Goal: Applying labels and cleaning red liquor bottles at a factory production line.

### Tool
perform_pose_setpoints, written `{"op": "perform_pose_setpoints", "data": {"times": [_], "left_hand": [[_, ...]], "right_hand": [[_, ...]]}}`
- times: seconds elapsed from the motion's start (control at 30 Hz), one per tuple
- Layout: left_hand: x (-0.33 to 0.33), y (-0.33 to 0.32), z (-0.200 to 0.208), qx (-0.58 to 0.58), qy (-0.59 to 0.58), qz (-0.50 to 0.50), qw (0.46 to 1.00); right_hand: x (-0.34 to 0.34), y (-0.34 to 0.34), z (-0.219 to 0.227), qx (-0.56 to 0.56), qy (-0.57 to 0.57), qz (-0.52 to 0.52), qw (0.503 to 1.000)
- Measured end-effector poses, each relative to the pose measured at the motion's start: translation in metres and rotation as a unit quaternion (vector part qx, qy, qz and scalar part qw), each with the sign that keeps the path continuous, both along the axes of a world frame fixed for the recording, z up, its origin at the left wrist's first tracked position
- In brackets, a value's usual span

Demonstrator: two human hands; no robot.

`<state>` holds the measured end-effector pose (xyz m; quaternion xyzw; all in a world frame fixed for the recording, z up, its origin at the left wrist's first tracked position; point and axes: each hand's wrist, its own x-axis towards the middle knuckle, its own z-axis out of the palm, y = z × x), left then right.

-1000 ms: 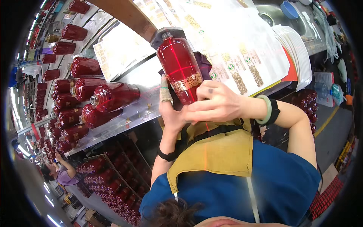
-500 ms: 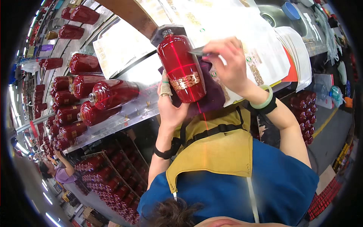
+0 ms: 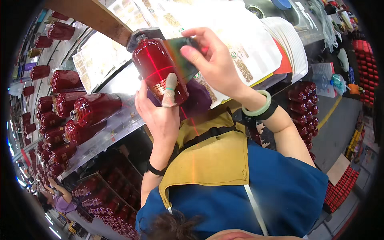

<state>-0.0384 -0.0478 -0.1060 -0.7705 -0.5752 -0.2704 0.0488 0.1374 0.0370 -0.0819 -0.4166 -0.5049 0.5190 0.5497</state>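
While sheets of white paper printed with gold and green labels fan out in stacks toward the bench's far right corner, with one more sheet at its left. Roughly a dozen or more red bottles lying on their sides along the steel shelf's left edge, too crowded for an exact count. One red bottle held up centre, long axis tilted, capped neck pointing up-left. Left hand wrapped under it, taped finger across the gold band. Right hand pinching a dark label against its side.
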Motion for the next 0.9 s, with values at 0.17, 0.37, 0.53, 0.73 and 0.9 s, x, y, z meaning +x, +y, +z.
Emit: {"op": "perform_pose_setpoints", "data": {"times": [0.17,0.37,0.53,0.73,0.9], "left_hand": [[-0.007,-0.004,-0.018,-0.021,-0.198,0.025,0.98],[-0.007,-0.007,-0.025,-0.011,-0.208,0.011,0.978],[-0.011,-0.004,-0.027,-0.02,-0.253,0.0,0.967],[-0.015,0.001,-0.022,-0.065,-0.251,0.04,0.965],[-0.018,0.016,-0.015,-0.163,-0.395,0.005,0.904]], "right_hand": [[-0.01,-0.02,-0.022,0.049,-0.175,-0.038,0.983],[-0.005,-0.022,-0.014,0.043,-0.11,-0.07,0.99],[-0.006,-0.015,-0.037,0.018,-0.179,-0.068,0.981],[-0.016,-0.022,-0.019,0.045,-0.054,0.046,0.996],[0.01,0.007,-0.022,0.136,-0.277,-0.067,0.949]]}}
